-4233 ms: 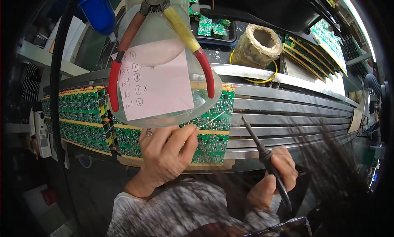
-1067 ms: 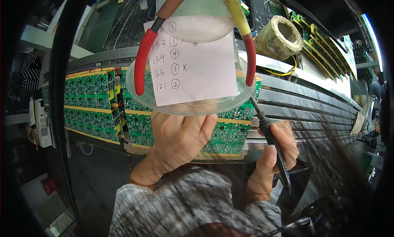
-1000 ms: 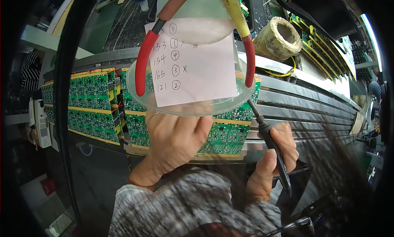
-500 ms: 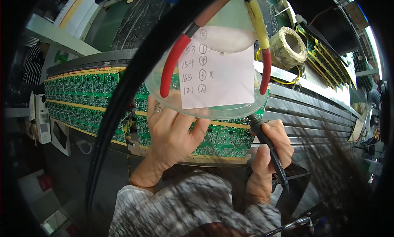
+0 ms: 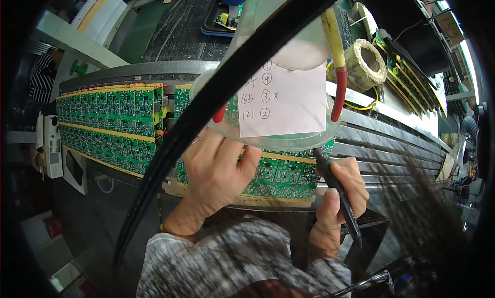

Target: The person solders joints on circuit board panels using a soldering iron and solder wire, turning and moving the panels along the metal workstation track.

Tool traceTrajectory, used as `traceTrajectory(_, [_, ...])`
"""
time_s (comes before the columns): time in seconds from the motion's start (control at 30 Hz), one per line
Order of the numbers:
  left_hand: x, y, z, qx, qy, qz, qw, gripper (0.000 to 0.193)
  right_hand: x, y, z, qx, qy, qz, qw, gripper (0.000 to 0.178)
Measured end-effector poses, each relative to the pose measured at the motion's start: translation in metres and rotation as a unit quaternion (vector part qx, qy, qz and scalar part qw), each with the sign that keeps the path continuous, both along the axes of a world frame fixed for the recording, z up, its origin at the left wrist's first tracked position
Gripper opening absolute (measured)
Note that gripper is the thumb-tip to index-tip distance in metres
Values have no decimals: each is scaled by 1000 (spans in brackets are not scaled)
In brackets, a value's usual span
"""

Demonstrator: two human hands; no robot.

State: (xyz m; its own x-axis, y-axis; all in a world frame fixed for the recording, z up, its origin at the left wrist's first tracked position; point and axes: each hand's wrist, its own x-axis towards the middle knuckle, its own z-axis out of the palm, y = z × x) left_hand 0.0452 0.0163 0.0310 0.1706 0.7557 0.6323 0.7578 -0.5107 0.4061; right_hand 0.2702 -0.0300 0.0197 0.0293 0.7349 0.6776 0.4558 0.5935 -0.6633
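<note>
A long panel of green circuit boards (image 5: 276, 176) with yellow strips lies in front of me. My left hand (image 5: 214, 166) rests over it, fingers bent forward and thumb drawn in toward them. Its fingertips go out of sight under a clear round plastic piece (image 5: 278, 142), so what they pinch is hidden. My right hand (image 5: 348, 189) grips the handle of a black soldering iron (image 5: 337, 187), slanted at the panel's right end. Its front end points up toward the rim of the clear piece. On that piece sits a white handwritten paper (image 5: 294, 109).
A thick black cable (image 5: 206, 117) crosses the view diagonally, near red-and-yellow handles (image 5: 338, 94). More green boards (image 5: 103, 127) line the left. Metal rails (image 5: 392, 133) run right. Beyond are a pale roll (image 5: 366, 60), upright boards (image 5: 407, 76) and a black tray (image 5: 219, 24).
The clear piece, paper and handles have shifted slightly right in view, and the black cable now covers much of the left red handle. Both hands stay almost in place.
</note>
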Motion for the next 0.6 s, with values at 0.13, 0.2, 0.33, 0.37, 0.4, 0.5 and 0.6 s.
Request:
traceTrajectory(0.13, [-15, 2, 5, 23, 2, 9, 1000, 28, -5, 1, 1, 22, -1, 9, 1000, 31])
traceTrajectory(0.2, [-21, 0, 6, -21, 16, 9, 1000, 30, -11, 5, 2, 16, 6, 17, 1000, 29])
traceTrajectory(0.33, [-19, 5, -5, 22, -39, -18, 999, 33, -19, 10, 3, 10, -15, 32, 999, 28])
traceTrajectory(0.37, [-19, 6, -9, 23, -41, -15, 999, 33, -21, 11, 1, 4, -14, 32, 999, 28])
traceTrajectory(0.4, [-19, 6, -9, 24, -40, -11, 999, 34, -23, 12, 3, -3, -10, 34, 999, 28])
traceTrajectory(0.5, [-16, 12, -8, 65, -48, -13, 997, 15, -26, 15, 5, -5, -14, 40, 999, 29])
traceTrajectory(0.6, [-15, 9, -1, 35, -36, -1, 999, 16, -31, 16, 8, -9, -24, 31, 999, 29])
